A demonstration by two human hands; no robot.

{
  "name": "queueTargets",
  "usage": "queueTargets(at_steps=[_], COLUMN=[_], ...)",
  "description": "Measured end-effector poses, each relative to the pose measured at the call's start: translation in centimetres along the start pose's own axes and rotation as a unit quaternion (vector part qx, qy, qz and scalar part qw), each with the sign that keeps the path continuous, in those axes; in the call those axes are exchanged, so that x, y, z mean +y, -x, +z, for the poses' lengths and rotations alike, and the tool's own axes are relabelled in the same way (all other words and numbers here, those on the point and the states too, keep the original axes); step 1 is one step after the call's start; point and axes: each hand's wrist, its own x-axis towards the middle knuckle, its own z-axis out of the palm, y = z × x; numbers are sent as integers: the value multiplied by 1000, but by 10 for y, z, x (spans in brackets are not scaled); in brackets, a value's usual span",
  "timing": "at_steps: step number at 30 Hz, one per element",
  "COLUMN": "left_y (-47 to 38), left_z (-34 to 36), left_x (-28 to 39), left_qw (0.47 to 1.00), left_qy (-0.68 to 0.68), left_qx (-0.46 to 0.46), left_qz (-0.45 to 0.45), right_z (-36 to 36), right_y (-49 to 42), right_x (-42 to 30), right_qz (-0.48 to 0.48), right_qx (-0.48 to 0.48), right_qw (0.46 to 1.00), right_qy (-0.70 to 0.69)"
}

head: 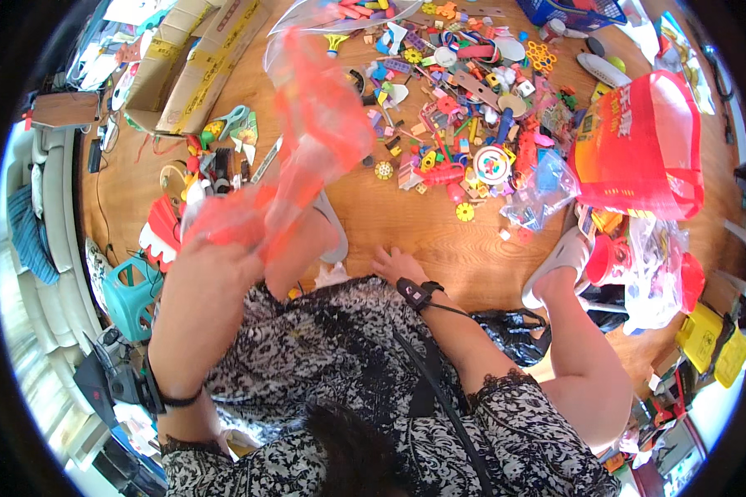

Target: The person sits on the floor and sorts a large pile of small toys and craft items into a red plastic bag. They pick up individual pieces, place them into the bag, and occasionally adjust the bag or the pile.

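Observation:
My left hand (221, 248) grips a red translucent plastic bag (320, 118), which is blurred and stretches up and away over the floor. Its fingers are partly covered by the bag. My right hand (400, 266) is low near my lap, over the wooden floor, with fingers spread and nothing seen in it. Beyond it lies a wide heap of small toys (466, 118), with building blocks, yellow wheel-like pieces and a round white dish (492, 164) with coloured bits.
A long cardboard box (202, 68) stands at upper left, scissors (233, 119) beside it. A large red bag (637, 146) stands at right. Behind are a blue basket (572, 17) and a clear bag of colourful pieces (348, 17). A teal plastic stool (127, 298) is at left.

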Motion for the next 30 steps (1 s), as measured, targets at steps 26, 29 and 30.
queueTargets(at_steps=[26,29,30], left_y=[-10,-12,-12], left_z=[3,6,7], left_x=[35,34,35], left_qw=[903,905,912], left_qy=[-19,-24,-30], left_qx=[-258,-238,-222], left_qz=[342,350,345], right_z=[-114,-92,-86], right_y=[-117,-138,-146], right_x=[163,127,119], right_qz=[-60,-161,-181], right_qx=[226,191,169], right_qw=[968,960,958], right_qy=[90,124,144])
